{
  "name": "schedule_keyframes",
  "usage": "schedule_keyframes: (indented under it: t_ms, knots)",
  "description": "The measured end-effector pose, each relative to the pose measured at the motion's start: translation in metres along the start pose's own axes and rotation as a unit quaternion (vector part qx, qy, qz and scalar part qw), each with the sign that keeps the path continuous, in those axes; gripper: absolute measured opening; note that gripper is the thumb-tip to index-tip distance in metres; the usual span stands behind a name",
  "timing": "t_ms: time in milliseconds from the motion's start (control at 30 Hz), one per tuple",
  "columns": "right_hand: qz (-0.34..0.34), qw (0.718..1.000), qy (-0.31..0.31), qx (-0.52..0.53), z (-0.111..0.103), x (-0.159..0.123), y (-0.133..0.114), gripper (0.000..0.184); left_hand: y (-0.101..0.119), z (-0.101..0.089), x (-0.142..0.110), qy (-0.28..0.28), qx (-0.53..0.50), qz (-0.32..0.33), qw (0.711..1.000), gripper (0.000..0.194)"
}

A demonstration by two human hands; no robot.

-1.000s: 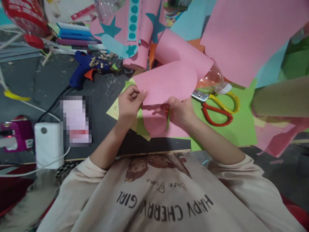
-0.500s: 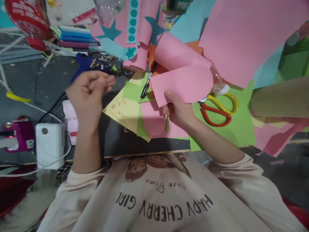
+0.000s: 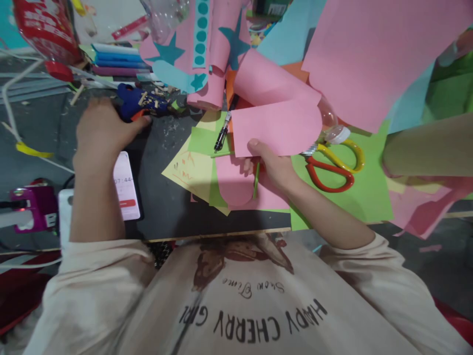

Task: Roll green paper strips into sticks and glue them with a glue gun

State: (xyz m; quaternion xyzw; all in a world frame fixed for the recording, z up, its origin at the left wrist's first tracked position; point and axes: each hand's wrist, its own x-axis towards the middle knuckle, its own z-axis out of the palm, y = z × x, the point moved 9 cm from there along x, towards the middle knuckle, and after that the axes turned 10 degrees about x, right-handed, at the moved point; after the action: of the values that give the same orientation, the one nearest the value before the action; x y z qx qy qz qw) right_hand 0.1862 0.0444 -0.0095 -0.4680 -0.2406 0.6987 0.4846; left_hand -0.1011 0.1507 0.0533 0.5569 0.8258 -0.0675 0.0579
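Left hand part-hiding glue gun, right hand pinching paper

Pink paper matt; glue gun plastic

Held paper piece plain pink. Glue gun far left dark blue, trigger orange. Scissors right: one handle loop red, other yellow. Far strip light blue, row of teal dots. Far stars teal. Note paper pale yellow, orange scribbles. Right sheet bright green. Left adapter purple.
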Motion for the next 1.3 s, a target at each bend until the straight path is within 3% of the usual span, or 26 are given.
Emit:
schedule_keyframes:
  t_ms: [133,233,333,400,467,567,667,767,967,1067,1300]
  knots:
    - [-0.003,1.000,0.004,0.006,-0.004,0.003,-0.001,0.045,0.003,0.002,0.013,0.008,-0.020,0.012,1.000,0.054]
    - [-0.001,1.000,0.019,0.021,-0.009,0.004,0.000,0.045,-0.002,-0.018,0.013,0.052,-0.064,0.013,0.996,0.068]
    - [0.002,0.999,0.047,0.011,-0.014,0.004,0.000,0.047,-0.009,-0.039,-0.003,0.091,-0.085,-0.005,0.992,0.085]
    - [0.009,0.998,0.058,-0.011,-0.015,0.003,-0.001,0.050,-0.003,-0.052,-0.021,0.150,-0.113,0.046,0.981,0.079]
    - [0.016,0.998,0.065,-0.023,-0.014,0.002,-0.003,0.052,0.011,-0.055,-0.045,0.197,-0.156,0.140,0.958,0.065]
    - [0.023,0.997,0.071,-0.018,-0.013,0.002,-0.005,0.053,0.022,-0.039,-0.075,0.230,-0.229,0.198,0.925,0.056]
    - [0.022,0.997,0.072,-0.022,-0.013,0.002,-0.006,0.050,0.034,-0.006,-0.083,0.172,-0.227,0.203,0.937,0.059]
    - [0.027,0.996,0.077,-0.038,-0.015,0.002,-0.005,0.049,0.037,0.013,-0.084,0.142,-0.241,0.188,0.942,0.053]
    - [0.026,0.994,0.073,-0.077,-0.016,0.001,-0.005,0.047,0.034,0.030,-0.082,0.122,-0.236,0.188,0.946,0.043]
    - [0.019,0.995,0.073,-0.069,-0.016,0.001,-0.005,0.048,0.032,0.036,-0.080,0.131,-0.245,0.197,0.940,0.034]
    - [0.032,0.996,0.057,-0.057,-0.015,0.002,0.001,0.047,0.026,0.043,-0.076,0.153,-0.243,0.190,0.939,0.033]
